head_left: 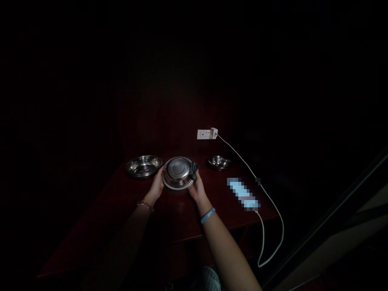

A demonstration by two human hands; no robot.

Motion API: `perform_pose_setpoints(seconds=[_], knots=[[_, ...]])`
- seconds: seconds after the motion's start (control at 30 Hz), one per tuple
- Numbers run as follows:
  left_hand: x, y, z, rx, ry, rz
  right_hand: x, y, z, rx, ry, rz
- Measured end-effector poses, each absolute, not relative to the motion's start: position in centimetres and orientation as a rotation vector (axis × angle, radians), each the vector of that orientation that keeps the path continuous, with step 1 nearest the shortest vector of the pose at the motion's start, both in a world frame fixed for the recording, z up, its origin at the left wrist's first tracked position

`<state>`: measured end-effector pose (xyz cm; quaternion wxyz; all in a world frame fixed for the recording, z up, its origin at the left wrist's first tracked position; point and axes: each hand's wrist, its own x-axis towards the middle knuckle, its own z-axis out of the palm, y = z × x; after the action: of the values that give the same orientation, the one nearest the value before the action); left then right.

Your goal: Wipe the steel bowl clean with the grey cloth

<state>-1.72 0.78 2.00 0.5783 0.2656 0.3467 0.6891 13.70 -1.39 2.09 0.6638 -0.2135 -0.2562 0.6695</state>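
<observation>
Interior, probably a home, though darkness prevents confirmation: dark red table against a wall, wall socket with white charger plugged in, trailing cable, steel dishes in view

Steel bowl, one, base upward, held between left hand and right hand; dark cloth, one, at right fingers. On red table: wide metal dish, left; small metal dish, right; pixelated device, white cable attached.
</observation>
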Motion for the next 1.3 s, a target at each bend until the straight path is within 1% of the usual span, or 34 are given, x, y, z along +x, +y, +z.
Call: perform_pose_setpoints(seconds=[0.1, 0.33, 0.63, 1.1, 1.3], knots=[[-1.6, 0.5, 2.1, 0.639, 0.812, 1.606, 13.8, -1.3, 2.0, -0.490, -0.502, 1.570], [-1.6, 0.5, 1.7, 0.655, 0.787, 1.627, 13.9, -0.9, 1.7, -0.463, -0.538, 1.537], [-1.9, -0.1, 1.5, 0.723, 0.821, 1.538, 13.9, -0.2, 1.0, -0.468, -0.547, 1.488], [-2.1, -0.6, 1.7, 0.824, 0.801, 1.472, 13.4, -1.7, 2.0, -0.489, -0.647, 1.463], [-1.9, -0.5, 1.6, 0.878, 0.840, 1.507, 13.4, -1.6, 1.7, -0.500, -0.650, 1.458]])
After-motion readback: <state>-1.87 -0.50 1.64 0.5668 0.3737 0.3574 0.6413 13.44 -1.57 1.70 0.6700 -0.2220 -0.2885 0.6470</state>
